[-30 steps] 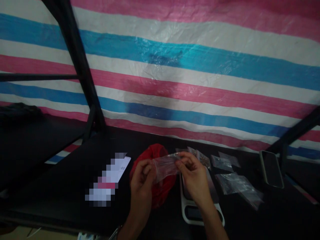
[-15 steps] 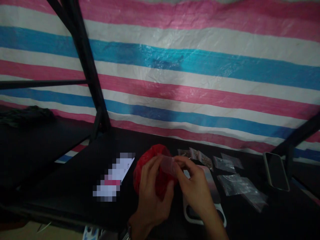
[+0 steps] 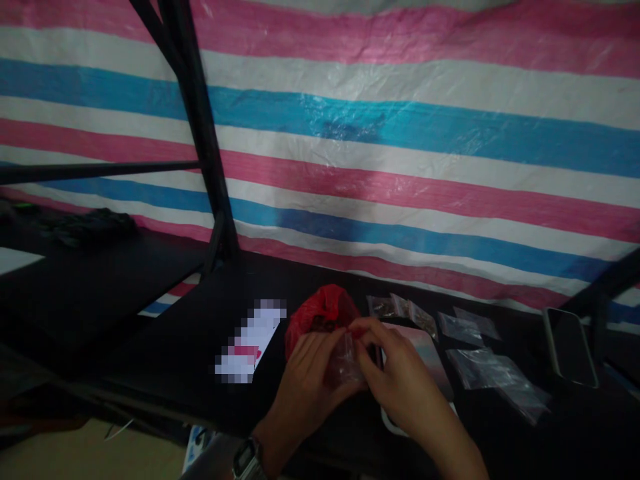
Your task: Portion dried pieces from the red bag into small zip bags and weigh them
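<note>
A small clear zip bag [image 3: 346, 360] is held between my two hands, in front of a red plastic bag [image 3: 327, 303]. My left hand [image 3: 311, 373] grips the clear bag from the left, fingers closed on its side. My right hand [image 3: 393, 360] pinches its upper right edge between thumb and fingers. The red bag stands with its mouth open and dark brown bits show inside. Partly under my right hand lies a white digital scale [image 3: 427, 357] with a shiny plate. Whether the clear bag has anything in it, I cannot tell.
Behind the scale lie several filled small bags [image 3: 423, 319]. More flat clear bags [image 3: 495, 370] lie to the right, with a phone [image 3: 570, 347] beyond them. A blurred-out white packet [image 3: 253, 343] is at left. Black frame posts [image 3: 205, 140] stand before a striped sheet [image 3: 400, 160].
The view has shifted left, so things appear farther right. Both hands have drawn the clear bag down and nearer, away from the red bag's mouth, which now shows its contents.
</note>
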The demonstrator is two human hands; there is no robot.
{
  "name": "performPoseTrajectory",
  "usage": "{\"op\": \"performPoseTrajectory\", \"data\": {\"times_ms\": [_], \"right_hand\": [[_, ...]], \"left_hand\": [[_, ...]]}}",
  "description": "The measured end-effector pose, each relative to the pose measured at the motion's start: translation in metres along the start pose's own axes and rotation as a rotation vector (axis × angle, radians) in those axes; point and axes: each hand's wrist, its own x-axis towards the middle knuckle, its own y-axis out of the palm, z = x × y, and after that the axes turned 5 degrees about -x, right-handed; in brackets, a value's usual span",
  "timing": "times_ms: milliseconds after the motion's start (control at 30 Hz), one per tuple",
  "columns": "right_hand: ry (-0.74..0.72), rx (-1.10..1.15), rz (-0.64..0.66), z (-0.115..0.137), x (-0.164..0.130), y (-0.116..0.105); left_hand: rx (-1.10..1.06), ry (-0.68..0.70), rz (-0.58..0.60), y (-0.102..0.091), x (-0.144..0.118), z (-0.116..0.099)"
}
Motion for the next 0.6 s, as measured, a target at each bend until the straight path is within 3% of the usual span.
{"op": "performPoseTrajectory", "data": {"times_ms": [133, 267, 333, 433, 533, 600], "right_hand": [[-0.027, 0.094, 0.003, 0.004, 0.011, 0.008], [-0.079, -0.222, 0.004, -0.006, 0.034, 0.029], [-0.103, -0.359, 0.074, -0.011, 0.043, 0.040], [-0.116, -0.420, 0.145, -0.015, 0.049, 0.049], [-0.102, -0.424, 0.178, -0.018, 0.047, 0.045], [-0.086, -0.409, 0.177, -0.020, 0.044, 0.037]], "left_hand": [[0.039, -0.069, -0.117, -0.020, -0.008, 0.008], [0.124, -0.227, -0.241, -0.042, -0.013, 0.021], [0.116, -0.209, -0.169, -0.050, -0.014, 0.021], [0.052, -0.097, 0.050, -0.052, -0.014, 0.012], [0.058, -0.076, 0.278, -0.047, -0.015, 0.000], [0.102, -0.078, 0.355, -0.045, -0.015, -0.004]]}}
